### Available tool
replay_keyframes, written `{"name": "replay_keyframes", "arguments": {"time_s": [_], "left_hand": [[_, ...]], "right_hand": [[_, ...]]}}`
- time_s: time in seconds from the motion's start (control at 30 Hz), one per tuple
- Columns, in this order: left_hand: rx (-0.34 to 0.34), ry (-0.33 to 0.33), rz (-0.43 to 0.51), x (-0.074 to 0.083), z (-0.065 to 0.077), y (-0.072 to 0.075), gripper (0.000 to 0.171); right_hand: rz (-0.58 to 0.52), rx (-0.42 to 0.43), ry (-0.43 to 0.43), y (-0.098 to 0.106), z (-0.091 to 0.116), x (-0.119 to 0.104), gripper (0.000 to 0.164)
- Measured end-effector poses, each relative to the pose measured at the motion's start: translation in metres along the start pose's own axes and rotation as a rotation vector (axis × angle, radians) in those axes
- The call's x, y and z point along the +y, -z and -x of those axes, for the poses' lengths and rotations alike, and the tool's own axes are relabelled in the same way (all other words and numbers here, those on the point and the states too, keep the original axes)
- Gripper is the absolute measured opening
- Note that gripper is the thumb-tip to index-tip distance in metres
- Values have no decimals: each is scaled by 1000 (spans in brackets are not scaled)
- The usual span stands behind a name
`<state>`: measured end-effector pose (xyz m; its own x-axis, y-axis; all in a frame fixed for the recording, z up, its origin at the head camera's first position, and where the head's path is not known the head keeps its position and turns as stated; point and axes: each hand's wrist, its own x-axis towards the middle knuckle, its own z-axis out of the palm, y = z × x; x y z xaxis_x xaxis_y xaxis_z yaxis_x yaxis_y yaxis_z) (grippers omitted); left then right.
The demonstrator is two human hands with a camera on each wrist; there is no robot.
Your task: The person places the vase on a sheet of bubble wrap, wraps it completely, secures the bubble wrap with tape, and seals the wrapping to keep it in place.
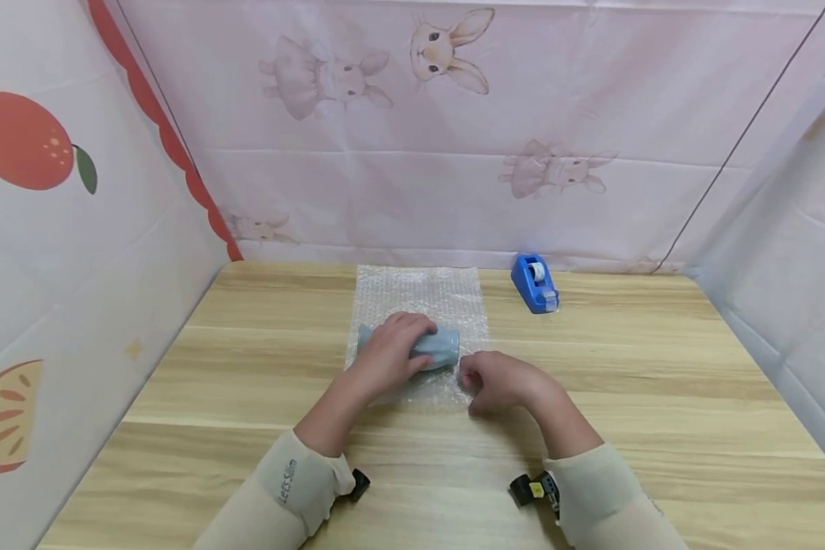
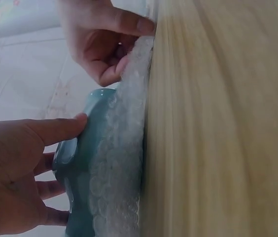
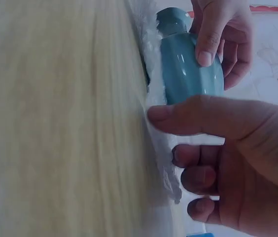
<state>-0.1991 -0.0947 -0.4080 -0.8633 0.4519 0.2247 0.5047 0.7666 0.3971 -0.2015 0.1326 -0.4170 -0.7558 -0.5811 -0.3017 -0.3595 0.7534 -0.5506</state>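
A glossy light blue vase [image 1: 444, 347] lies on its side on a sheet of clear bubble wrap [image 1: 422, 292]. My left hand [image 1: 389, 351] grips the vase from above, thumb on the near side and fingers over the far side. At the sheet's near right corner, my right hand [image 1: 500, 380] pinches the edge of the wrap with curled fingers. In the right wrist view the thumb [image 3: 193, 116] lies along the near side of the wrap, with the other fingertips behind it. The wrap's near edge is bent slightly up against the vase in the left wrist view.
A blue tape dispenser [image 1: 532, 284] with a roll of clear tape stands at the back right of the wooden table [image 1: 660, 397]. Printed cloth hangs [image 1: 412, 191] behind the table and on both sides.
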Motion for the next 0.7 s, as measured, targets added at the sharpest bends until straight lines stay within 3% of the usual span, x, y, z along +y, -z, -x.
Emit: {"name": "replay_keyframes", "arguments": {"time_s": [0.1, 0.3, 0.53, 0.7], "left_hand": [[-2, 0, 6, -1, 0, 0, 42], [-15, 4, 15, -2, 1, 0, 43], [-5, -16, 0, -3, 0, -1, 43], [-9, -25, -5, -4, 0, -1, 43]], "right_hand": [[-11, -11, 12, 1, 0, -1, 27], [26, -65, -51, 0, 3, -2, 33], [33, 28, 54, 5, 2, 6, 20], [14, 144, 120, 15, 3, 6, 17]]}}
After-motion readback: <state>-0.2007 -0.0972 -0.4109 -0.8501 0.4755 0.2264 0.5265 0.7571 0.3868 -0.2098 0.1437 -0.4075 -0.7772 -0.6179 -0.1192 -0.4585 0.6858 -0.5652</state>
